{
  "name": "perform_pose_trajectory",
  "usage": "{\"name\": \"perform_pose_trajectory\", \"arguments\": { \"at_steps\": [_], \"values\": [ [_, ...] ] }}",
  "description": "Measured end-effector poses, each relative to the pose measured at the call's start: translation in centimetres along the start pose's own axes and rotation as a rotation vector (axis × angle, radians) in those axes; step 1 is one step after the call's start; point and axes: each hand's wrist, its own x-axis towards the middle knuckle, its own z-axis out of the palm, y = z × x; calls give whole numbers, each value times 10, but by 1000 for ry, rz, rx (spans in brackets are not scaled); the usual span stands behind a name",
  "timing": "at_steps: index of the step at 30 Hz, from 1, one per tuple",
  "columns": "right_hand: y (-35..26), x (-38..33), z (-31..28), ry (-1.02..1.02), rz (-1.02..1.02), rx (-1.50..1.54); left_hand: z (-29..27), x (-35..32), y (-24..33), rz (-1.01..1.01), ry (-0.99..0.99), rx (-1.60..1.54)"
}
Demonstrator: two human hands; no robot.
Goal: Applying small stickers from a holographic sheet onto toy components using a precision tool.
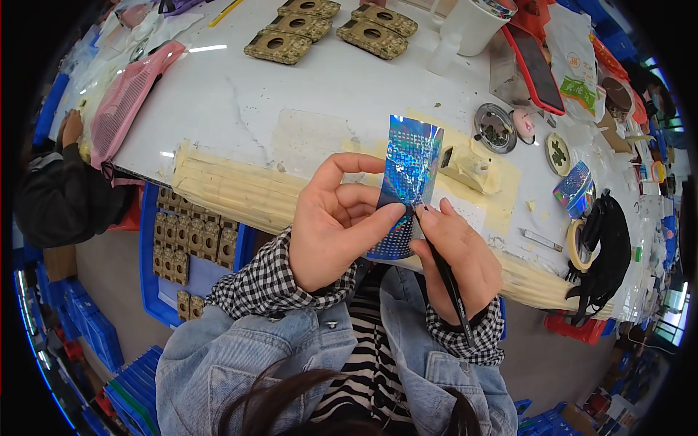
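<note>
My left hand (331, 229) pinches a shiny blue holographic sticker sheet (411, 156) between thumb and fingers, holding it upright above the table's front edge. Rows of tiny marks cover the sheet. In my right hand (463, 254) is a pair of black tweezers (448, 287); its tips meet the sheet close to my left thumb. Whether a sticker is caught between the tips is too small to tell. Just behind the sheet sits a block wrapped in yellowish tape (471, 168). Several camouflage toy tank hulls (372, 38), each with a round hole, lie farther back.
A blue tray (149, 276) of more camouflage parts is below the table at left. On the table are a pink mesh bag (131, 102), a white mug (476, 29), a red-cased phone (534, 69), a round metal dish (495, 128), a tape roll (579, 245) and a black bag (609, 247). Another person's sleeve (62, 189) shows at left.
</note>
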Motion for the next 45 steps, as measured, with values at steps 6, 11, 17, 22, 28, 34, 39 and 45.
{"name": "perform_pose_trajectory", "arguments": {
  "at_steps": [6, 11, 17, 22, 28, 34, 39, 45],
  "values": [
    [-1, 0, 1, 4, -24, -27, -1, 0, -1, -21, 12, -14],
    [0, 0, -2, -73, -103, -110, 1, 1, -5, -21, 48, -87],
    [-1, 0, -2, -88, -121, -124, 1, 1, -6, -45, 44, -105],
    [1, -2, -1, -68, -119, -106, 1, 2, -6, -35, 36, -106],
    [1, -3, -1, -49, -97, -59, 0, 0, -7, -28, 37, -109],
    [0, -3, -4, -47, -34, 3, 1, 1, -6, -42, 29, -121],
    [0, -3, -4, -56, -30, 22, 0, 1, -7, -34, 29, -124],
    [-2, -3, -4, -56, -13, 36, 0, 0, -8, -30, 38, -111]
  ]
}}
